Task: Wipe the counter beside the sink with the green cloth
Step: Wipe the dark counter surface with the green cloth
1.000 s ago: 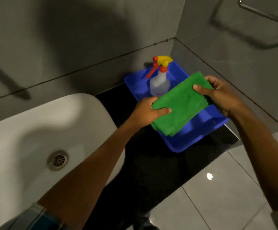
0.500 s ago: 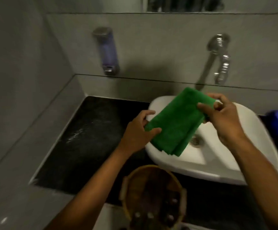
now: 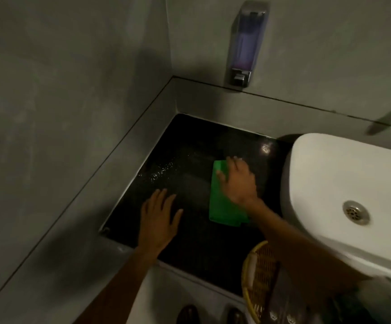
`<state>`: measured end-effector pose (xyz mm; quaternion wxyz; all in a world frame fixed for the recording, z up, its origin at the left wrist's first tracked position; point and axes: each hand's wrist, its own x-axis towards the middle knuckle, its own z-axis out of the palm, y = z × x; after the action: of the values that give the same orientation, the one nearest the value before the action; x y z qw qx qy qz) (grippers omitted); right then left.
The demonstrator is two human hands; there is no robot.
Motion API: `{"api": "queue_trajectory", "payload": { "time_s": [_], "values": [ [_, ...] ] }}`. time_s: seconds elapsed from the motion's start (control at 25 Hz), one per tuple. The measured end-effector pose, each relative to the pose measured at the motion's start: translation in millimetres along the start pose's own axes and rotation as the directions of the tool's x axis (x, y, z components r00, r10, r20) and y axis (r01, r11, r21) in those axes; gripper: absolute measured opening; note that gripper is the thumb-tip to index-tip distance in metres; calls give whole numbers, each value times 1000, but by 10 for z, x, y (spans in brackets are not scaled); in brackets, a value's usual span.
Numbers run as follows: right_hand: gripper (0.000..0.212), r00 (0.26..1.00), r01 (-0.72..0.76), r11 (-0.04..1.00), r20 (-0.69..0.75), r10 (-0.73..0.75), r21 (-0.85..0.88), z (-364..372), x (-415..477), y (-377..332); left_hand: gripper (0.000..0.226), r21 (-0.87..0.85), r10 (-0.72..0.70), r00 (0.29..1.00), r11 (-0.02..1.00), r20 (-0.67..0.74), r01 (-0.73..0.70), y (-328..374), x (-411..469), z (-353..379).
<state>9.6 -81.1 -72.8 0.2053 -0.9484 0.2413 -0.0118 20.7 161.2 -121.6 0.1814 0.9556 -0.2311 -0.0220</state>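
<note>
The folded green cloth (image 3: 222,202) lies flat on the black counter (image 3: 197,146) left of the white sink (image 3: 344,183). My right hand (image 3: 239,181) presses down on the cloth's upper right part, fingers spread over it. My left hand (image 3: 159,220) rests flat on the counter to the cloth's left, fingers apart, holding nothing. Water droplets (image 3: 159,170) glisten on the counter near the left wall.
Grey tiled walls close the counter at the left and back. A soap dispenser (image 3: 246,43) hangs on the back wall. A woven yellow basket (image 3: 260,277) stands below the counter's front edge, by my right forearm. The sink drain (image 3: 355,212) shows at right.
The view swung from the blue tray, over the sink, to the left counter. The cloth, held up between both hands before, now lies on the counter under my right hand; my left hand let go.
</note>
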Motion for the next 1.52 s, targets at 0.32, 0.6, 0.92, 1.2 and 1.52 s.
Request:
{"api": "queue_trajectory", "payload": {
  "time_s": [0.32, 0.6, 0.92, 1.2, 1.52],
  "values": [
    [58, 987, -59, 980, -161, 29, -189, 685, 396, 420, 95, 136, -245, 969, 962, 31, 238, -440, 123, 200],
    [57, 993, 117, 969, 48, -109, -218, 740, 1550, 54, 100, 161, -325, 945, 936, 44, 314, -471, 193, 232],
    [58, 760, 634, 754, 315, -568, -169, 1262, 591, -974, 102, 147, -353, 935, 925, -2, 350, -471, 163, 218],
    [56, 959, 272, 908, 167, -229, -320, 646, 567, 260, 95, 65, -361, 932, 931, 29, 359, -640, -34, 151],
    [60, 905, 416, 852, 239, -353, -316, 1123, 831, -824, 85, 24, -316, 947, 948, -49, 318, -838, -339, 207]
  ]
}}
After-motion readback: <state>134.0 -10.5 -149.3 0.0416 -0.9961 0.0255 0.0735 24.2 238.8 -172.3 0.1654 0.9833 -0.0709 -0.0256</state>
